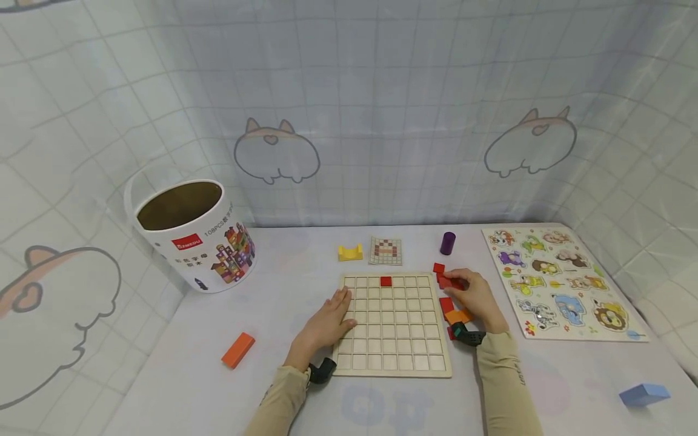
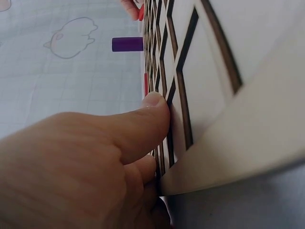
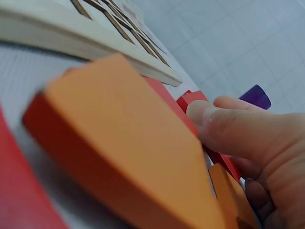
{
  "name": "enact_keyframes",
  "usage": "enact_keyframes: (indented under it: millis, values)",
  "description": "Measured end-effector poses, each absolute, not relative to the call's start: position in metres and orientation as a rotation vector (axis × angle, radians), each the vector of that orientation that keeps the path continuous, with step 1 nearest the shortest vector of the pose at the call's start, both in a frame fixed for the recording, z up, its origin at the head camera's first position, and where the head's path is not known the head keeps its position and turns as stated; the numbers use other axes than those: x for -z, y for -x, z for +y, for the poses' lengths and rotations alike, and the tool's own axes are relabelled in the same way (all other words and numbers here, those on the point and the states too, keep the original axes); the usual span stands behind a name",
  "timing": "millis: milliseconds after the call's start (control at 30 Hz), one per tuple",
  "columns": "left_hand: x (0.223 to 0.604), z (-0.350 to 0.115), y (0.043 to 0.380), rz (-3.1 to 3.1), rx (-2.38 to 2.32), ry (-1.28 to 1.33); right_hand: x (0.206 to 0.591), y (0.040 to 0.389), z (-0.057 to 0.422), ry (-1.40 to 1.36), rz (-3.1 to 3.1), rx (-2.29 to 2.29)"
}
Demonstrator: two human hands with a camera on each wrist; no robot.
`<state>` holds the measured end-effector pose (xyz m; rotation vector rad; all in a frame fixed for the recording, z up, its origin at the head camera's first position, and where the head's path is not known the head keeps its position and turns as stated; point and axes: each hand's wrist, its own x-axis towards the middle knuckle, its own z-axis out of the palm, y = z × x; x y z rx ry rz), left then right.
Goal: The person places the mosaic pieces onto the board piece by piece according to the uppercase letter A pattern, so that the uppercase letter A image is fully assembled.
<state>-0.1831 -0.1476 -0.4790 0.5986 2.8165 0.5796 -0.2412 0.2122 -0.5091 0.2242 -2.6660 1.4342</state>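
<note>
A pale wooden grid board [image 1: 389, 330] lies flat in front of me, with one red square block [image 1: 386, 281] in its top row. My left hand [image 1: 327, 324] rests on the board's left edge, its fingers stretched forward; the left wrist view shows the thumb [image 2: 150, 112] over the grid. Beyond the right edge, my right hand [image 1: 474, 297] pinches a red block [image 3: 189, 98] between thumb and fingertips. Around it lie other red blocks [image 1: 446, 304] and orange blocks [image 1: 457, 316], partly hidden by the hand and wrist camera. One orange block [image 3: 124, 129] fills much of the right wrist view.
Behind the board are a yellow arch block [image 1: 350, 252], a pattern card [image 1: 385, 251] and a purple cylinder [image 1: 448, 243]. A white bucket [image 1: 199, 248] stands at the left, near an orange block [image 1: 238, 350]. An animal puzzle board [image 1: 561, 281] and a blue block [image 1: 644, 395] lie at the right.
</note>
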Motion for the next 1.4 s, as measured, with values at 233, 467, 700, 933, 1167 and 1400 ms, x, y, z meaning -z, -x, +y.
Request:
enact_keyframes:
  millis: [233, 467, 700, 933, 1167, 1400]
  values:
    - [0.479, -0.147, 0.182, 2.814, -0.592, -0.611, 0.511, 0.24, 0.215, -0.238, -2.668, -1.5]
    - [0.476, -0.147, 0.182, 2.808, -0.586, -0.605, 0.511, 0.243, 0.212, -0.224, -2.655, -1.392]
    - [0.475, -0.147, 0.183, 2.808, -0.586, -0.602, 0.51, 0.244, 0.208, -0.066, -2.692, -1.344]
    - [0.475, -0.147, 0.182, 2.809, -0.582, -0.599, 0.502, 0.243, 0.206, 0.047, -2.693, -1.495]
    - [0.476, -0.147, 0.182, 2.82, -0.577, -0.594, 0.485, 0.245, 0.195, -0.051, -2.626, -1.496]
    - [0.475, -0.146, 0.181, 2.817, -0.587, -0.592, 0.469, 0.245, 0.168, -0.252, -2.568, -1.549]
